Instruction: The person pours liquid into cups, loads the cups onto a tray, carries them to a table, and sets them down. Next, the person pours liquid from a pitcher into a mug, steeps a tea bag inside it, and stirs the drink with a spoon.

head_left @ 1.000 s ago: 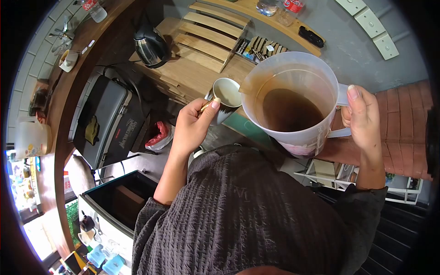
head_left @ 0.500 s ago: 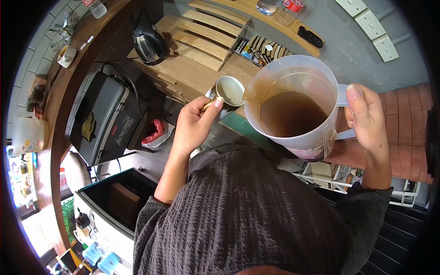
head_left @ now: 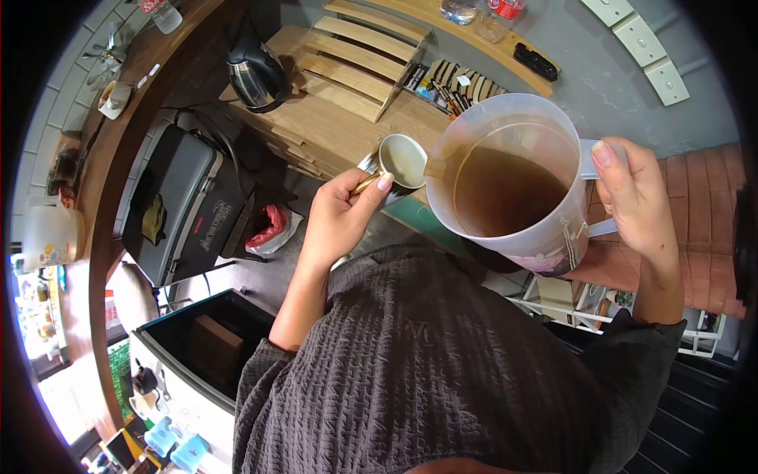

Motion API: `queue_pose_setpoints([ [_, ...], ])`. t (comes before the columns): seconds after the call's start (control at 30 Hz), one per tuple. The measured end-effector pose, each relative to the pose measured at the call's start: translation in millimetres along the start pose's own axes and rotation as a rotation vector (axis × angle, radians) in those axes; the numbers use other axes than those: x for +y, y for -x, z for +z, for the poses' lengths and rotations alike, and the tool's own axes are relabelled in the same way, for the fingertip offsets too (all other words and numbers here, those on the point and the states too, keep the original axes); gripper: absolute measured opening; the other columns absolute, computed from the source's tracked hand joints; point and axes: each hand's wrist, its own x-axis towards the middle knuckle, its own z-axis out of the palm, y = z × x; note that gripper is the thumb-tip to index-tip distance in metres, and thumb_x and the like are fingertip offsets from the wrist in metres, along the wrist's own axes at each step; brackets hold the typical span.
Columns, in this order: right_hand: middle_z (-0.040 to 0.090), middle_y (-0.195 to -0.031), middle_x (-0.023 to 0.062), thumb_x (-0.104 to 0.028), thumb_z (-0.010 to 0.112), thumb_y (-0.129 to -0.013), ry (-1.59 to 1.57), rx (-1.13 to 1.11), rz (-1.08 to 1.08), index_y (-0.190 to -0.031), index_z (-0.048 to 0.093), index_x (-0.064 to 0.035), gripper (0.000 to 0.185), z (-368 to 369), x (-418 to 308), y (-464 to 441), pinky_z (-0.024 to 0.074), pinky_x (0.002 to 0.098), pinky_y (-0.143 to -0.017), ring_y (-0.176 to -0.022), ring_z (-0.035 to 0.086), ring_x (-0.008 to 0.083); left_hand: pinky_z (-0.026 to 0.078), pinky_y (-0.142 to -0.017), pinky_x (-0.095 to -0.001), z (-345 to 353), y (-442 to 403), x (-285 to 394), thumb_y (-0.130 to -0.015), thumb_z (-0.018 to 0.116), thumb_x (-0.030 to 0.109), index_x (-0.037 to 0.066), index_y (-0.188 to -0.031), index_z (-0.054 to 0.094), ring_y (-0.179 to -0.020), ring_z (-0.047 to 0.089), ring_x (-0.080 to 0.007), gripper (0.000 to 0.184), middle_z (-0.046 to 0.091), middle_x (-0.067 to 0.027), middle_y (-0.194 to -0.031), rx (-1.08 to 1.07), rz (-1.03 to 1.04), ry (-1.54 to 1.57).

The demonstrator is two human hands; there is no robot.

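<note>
My left hand (head_left: 339, 217) is closed on the gold-coloured handle of a small cup (head_left: 403, 160), pale inside and patterned dark and light outside. Some liquid seems to lie in the cup, though its level is hard to judge. My right hand (head_left: 636, 197) grips the handle of a large translucent plastic pitcher (head_left: 553, 254) with a flower print. Brown liquid (head_left: 517, 193) fills its lower part and reaches toward the spout. The pitcher tilts left, its spout close beside the cup's rim. Whether a stream is flowing between them cannot be made out.
A kettle (head_left: 259, 75) stands on the wooden counter (head_left: 332, 99) ahead, near a slatted wooden rack (head_left: 355, 67). Bottles and a black object (head_left: 535, 62) rest on a shelf. To the left are a dark case (head_left: 178, 205), a bag with red lining (head_left: 272, 229) and an open-topped black box (head_left: 225, 332).
The pitcher and cup have shifted slightly right together. The pitcher leans a little more to the left, and its brown liquid has spread toward the spout.
</note>
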Motion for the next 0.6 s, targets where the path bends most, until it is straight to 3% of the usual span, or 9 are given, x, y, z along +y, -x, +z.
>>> queue_pose_setpoints([
  [0.53, 0.039, -0.053, -0.0058, -0.032, 0.051, -0.097, -0.006, 0.025, -0.004, -0.080, 0.055, -0.0029, 0.034, 3.1, -0.1, 0.9, 0.0248, 0.0215, -0.042, -0.046, 0.031, 0.0016, 0.026, -0.049, -0.0187, 9.7, -0.2, -12.5, -0.091, 0.065, 0.022, 0.002, -0.079, 0.059, -0.057, 0.034, 0.0007, 0.024, 0.044, 0.0100, -0.064, -0.075, -0.050, 0.180],
  [0.6, 0.053, -0.062, -0.0019, -0.034, 0.057, -0.094, -0.017, -0.024, 0.045, -0.087, 0.063, 0.0029, 0.038, -1.0, -4.4, 1.3, 0.0354, 0.0223, -0.048, -0.056, 0.046, 0.0044, 0.026, -0.049, -0.0186, 11.0, 0.0, -14.9, -0.091, 0.065, 0.022, 0.002, -0.078, 0.060, -0.057, 0.034, 0.0007, 0.025, 0.044, 0.0101, -0.064, -0.080, -0.033, 0.178],
])
